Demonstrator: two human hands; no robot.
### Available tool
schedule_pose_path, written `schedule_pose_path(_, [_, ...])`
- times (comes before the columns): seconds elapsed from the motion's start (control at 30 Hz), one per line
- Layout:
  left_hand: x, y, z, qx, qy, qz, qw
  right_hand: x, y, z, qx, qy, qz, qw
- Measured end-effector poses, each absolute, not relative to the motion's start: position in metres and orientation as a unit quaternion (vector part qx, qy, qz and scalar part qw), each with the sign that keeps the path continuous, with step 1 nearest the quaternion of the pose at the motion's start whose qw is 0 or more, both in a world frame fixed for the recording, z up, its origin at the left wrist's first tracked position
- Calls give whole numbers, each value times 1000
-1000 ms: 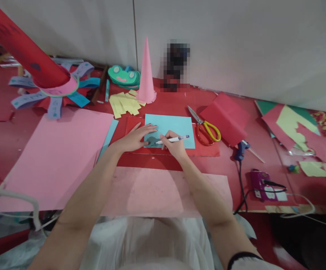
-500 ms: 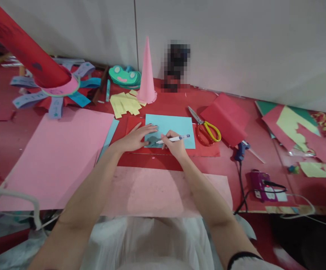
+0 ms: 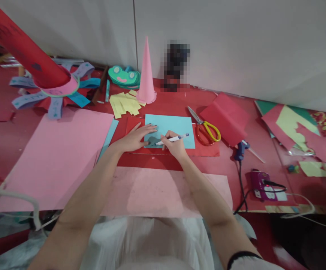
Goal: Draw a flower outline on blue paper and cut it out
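Centre stage, the person's right hand (image 3: pixel 174 145) gripped a slim white marker with a dark end (image 3: pixel 175 139), its tip down by a thin dark line near the lower left corner of a rectangular light-blue paper sheet (image 3: pixel 177 125)! The left hand (image 3: pixel 136 138), flat and unclenched, spread its fingers over that sheet's left edge. Underneath lay a red sheet (image 3: pixel 210 150), between the red table's (image 3: pixel 260 135) near and far edges. Just right, steel scissors with yellow and red handles (image 3: pixel 202 122); and toward the table's far edge, up stood a tall pink paper cone (image 3: pixel 146 78)!
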State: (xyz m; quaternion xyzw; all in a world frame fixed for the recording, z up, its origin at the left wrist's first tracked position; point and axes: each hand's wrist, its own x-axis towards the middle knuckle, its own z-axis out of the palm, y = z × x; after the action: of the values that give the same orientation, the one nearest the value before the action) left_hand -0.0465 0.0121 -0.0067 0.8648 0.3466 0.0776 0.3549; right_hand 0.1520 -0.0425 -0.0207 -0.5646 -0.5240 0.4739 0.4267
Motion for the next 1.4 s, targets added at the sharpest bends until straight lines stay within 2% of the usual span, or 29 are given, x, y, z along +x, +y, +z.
schedule_pose_path(1.4, [-46, 13, -8, 864, 351, 68, 355, 150, -43, -24, -573, -518, 466, 432])
